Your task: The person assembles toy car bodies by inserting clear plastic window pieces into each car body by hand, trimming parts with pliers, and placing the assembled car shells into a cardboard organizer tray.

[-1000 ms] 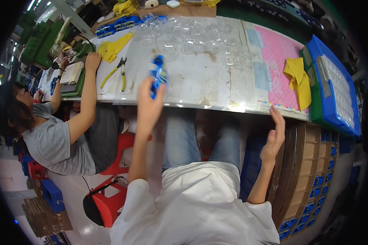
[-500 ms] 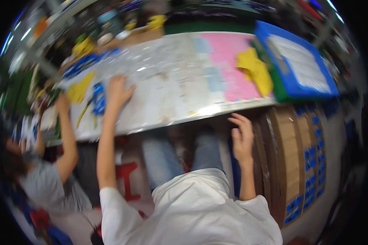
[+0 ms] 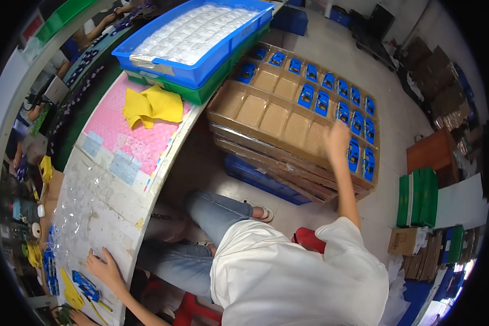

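My left hand rests on the worktable with its fingers spread and nothing in them. Beside it lie a blue toy car, a yellow cloth and a thin yellow-and-black tool I cannot make out. On my right, my right hand is over a brown compartmented tray, close to the blue toy cars in its right-hand compartments. Motion smears its fingers, so whether it touches or grips a car cannot be seen.
A blue bin of clear plastic pieces stands on a green one at the table's far end, by another yellow cloth on a pink sheet. More trays are stacked under the top tray. Green crates stand right; a co-worker's hand shows lower left.
My view has swung right, toward the stacked trays. My right hand has gone from beside the table's edge out over the top tray. My left hand stays on the table near the car.
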Motion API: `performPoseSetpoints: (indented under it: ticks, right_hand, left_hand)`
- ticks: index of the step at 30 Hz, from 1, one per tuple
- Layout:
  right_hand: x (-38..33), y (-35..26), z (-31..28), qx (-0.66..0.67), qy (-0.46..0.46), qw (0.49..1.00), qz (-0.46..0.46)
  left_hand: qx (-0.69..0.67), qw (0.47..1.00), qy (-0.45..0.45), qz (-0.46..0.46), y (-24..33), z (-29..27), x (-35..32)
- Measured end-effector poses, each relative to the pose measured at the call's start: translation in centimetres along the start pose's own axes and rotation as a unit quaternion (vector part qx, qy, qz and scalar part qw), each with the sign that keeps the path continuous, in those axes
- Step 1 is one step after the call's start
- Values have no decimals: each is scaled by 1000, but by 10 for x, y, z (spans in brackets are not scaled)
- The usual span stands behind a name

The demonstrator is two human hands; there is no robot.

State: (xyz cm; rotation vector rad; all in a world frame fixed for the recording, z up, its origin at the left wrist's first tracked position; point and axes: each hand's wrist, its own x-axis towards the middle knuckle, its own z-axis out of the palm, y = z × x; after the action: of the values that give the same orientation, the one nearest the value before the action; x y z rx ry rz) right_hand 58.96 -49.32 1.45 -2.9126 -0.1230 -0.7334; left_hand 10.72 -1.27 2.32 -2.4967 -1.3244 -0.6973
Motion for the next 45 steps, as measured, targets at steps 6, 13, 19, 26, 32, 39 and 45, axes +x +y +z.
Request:
performPoseSetpoints:
  ticks: [6, 13, 19, 26, 32, 39, 45]
  right_hand:
    - [-22, 128, 34, -96, -178, 963, 179]
    - [-32, 213, 60, 31, -73, 997, -8]
    - [25, 245, 77, 0, -138, 990, 14]
    - [41, 79, -16, 309, -95, 930, -174]
    - [-59, -137, -24, 741, -536, 400, 65]
    - [-168, -272, -58, 643, -748, 149, 67]
    - [-185, -312, -71, 691, -697, 186, -34]
  left_hand:
    - [-48, 998, -1, -43, -2, -5, -10]
    - [-136, 983, 102, -67, 14, -9, -1]
    - [-183, 971, 124, -88, -1, -34, -28]
    - [-141, 984, 109, 19, -17, -26, -28]
    - [-138, 987, 76, 39, -5, -21, -33]
    - [-174, 936, 40, 304, 90, -25, -114]
    - [-344, 937, 27, 47, 122, -50, -139]
